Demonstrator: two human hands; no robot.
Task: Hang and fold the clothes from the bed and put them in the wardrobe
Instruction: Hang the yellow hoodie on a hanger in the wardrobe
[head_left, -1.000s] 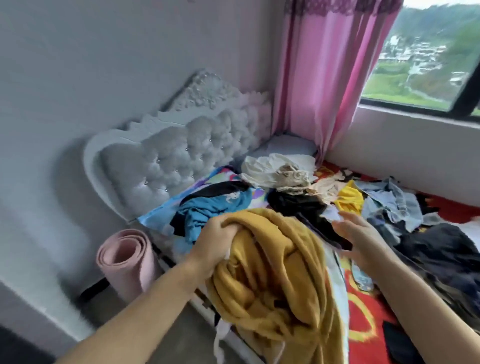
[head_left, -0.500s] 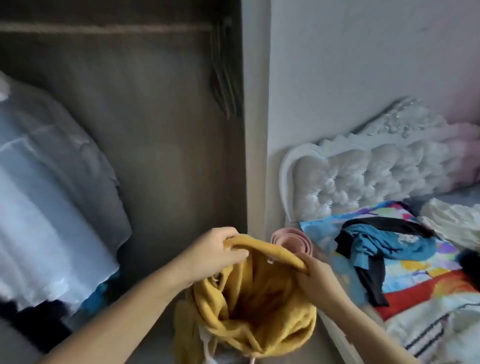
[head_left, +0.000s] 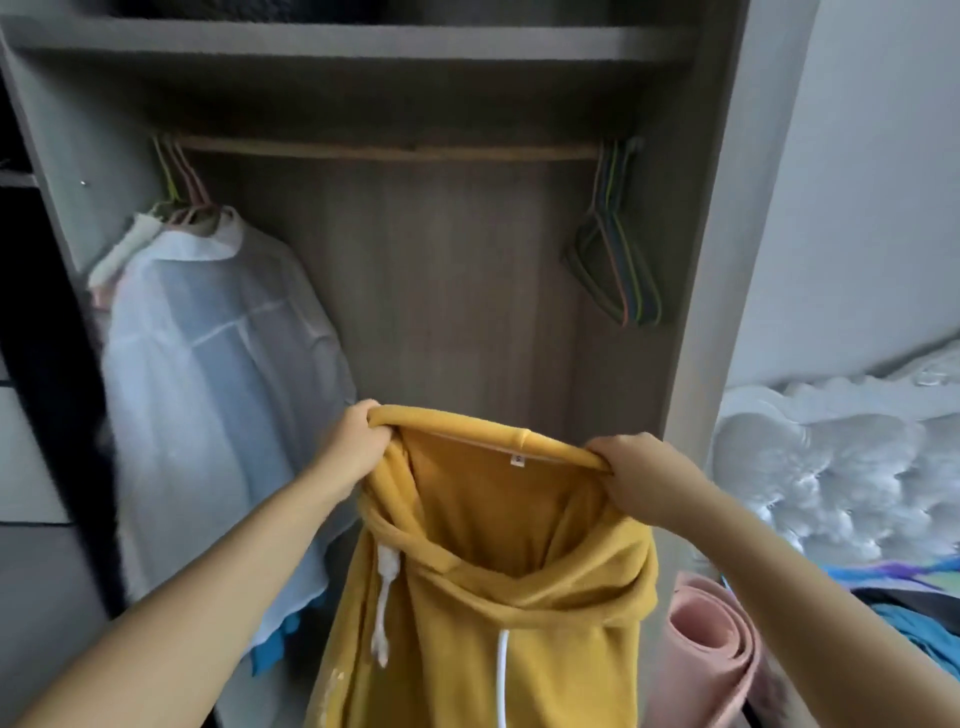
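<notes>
Mustard hoodie (head_left: 498, 597) held open at the neck, left hand (head_left: 358, 447) and right hand (head_left: 636, 475) each clenching it, facing the wardrobe (head_left: 717, 208); hanging seems underway, needing a hanger (head_left: 615, 270) next.

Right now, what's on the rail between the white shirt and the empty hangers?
Nothing: in the head view the rail is bare between the white shirt at its left end and the empty hangers at its right.
</notes>
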